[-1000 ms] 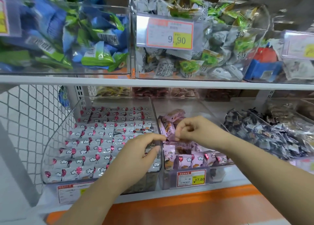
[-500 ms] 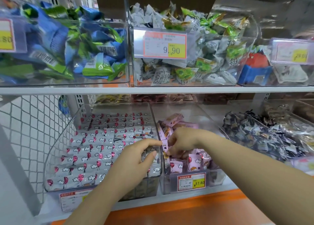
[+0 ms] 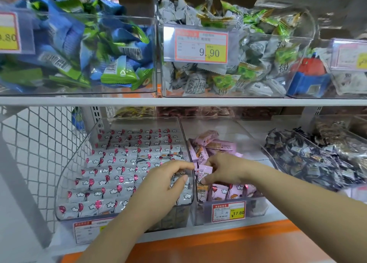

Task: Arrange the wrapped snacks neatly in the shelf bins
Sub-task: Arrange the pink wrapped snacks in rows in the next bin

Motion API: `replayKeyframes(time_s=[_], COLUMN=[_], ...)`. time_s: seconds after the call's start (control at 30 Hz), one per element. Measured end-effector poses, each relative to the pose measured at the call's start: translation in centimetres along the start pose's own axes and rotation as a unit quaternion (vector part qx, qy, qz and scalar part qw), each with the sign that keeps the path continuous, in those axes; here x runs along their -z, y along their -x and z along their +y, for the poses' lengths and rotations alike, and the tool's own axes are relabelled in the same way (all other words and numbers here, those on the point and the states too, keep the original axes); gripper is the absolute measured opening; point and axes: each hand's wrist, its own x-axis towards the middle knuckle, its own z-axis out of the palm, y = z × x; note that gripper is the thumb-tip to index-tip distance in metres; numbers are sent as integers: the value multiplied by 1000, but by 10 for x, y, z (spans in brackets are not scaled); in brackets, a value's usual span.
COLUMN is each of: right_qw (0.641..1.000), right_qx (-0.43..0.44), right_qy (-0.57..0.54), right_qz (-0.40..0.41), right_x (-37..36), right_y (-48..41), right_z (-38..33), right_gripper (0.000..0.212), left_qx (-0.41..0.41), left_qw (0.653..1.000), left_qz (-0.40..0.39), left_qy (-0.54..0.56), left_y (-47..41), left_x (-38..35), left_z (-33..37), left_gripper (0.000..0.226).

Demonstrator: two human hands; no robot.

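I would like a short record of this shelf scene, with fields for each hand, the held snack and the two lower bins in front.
right hand: pinches one pink snack above the pink-snack bin
left hand: above the silver-snack bin, fingers stretched toward that pink snack; contact unclear
silver snacks: flat, in neat rows
pink snacks: loose pile at the back, upright row in front
price tag: 17.80, on the pink-snack bin front

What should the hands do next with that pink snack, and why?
Probably tuck the pink snack that the right hand pinches down into the upright front row, since that row stands neatly while the snacks behind lie jumbled.
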Motion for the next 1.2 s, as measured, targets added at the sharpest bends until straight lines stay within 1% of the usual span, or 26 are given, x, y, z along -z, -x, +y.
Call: replayKeyframes(time_s=[0.13,0.2,0.27,0.33,0.43,0.5,0.6,0.67,0.7,0.77,0.83,0.87,0.93,0.97,1.03,1.07,1.13,1.2], right_qw=[999,998,995,990,981,975,970,968,967,965,964,965,973,977,982,984,986,983], right_qx=[11,18,38,58,85,98,117,136,143,143,143,140,132,131,136,141,145,140], right_qy=[-20,-45,-79,-122,-166,-187,-200,-198,-193,-198,-218,-218,-188,-168,-129,-98,-17,32], right_qz=[34,50,48,46,60,69,69,74,82,91,59,34,-3,-14,-37,-52,-81,-114], right_x=[2,6,10,13,15,13,10,9,9,10,12,12,12,11,10,10,9,9], right_y=[20,27,34,40,49,50,48,46,46,46,47,47,47,46,43,43,41,38], right_z=[-1,-1,2,7,14,18,22,25,26,28,30,32,34,33,29,25,17,9], right_gripper=[38,48,44,39,40,37,32,29,26,25,33,42,57,59,59,59,61,59], left_qx=[-22,-28,-24,-11,-11,-17,-21,-12,-7,-3,14,29,43,46,53,62,78,91], left_qw=[998,996,993,988,960,939,916,912,918,948,984,993,997,996,991,988,985,987], left_qz=[-5,1,3,-14,-85,-130,-150,-152,-151,-130,-93,-81,-49,-30,-9,-11,-28,-51], left_qy=[-60,-88,-112,-155,-267,-318,-372,-380,-366,-290,-151,-78,42,77,124,144,148,125], left_y=[-3,-5,-8,-13,-26,-37,-49,-53,-54,-54,-53,-51,-46,-44,-39,-36,-32,-27], left_x=[-1,-1,-1,0,-4,-10,-20,-24,-26,-27,-20,-14,-2,4,15,19,26,33], left_z=[2,4,8,15,26,30,34,35,32,24,18,20,25,26,27,27,24,26], left_gripper=[30,31,34,39,48,54,62,59,54,37,33,32,28,25,24,25,28,33])
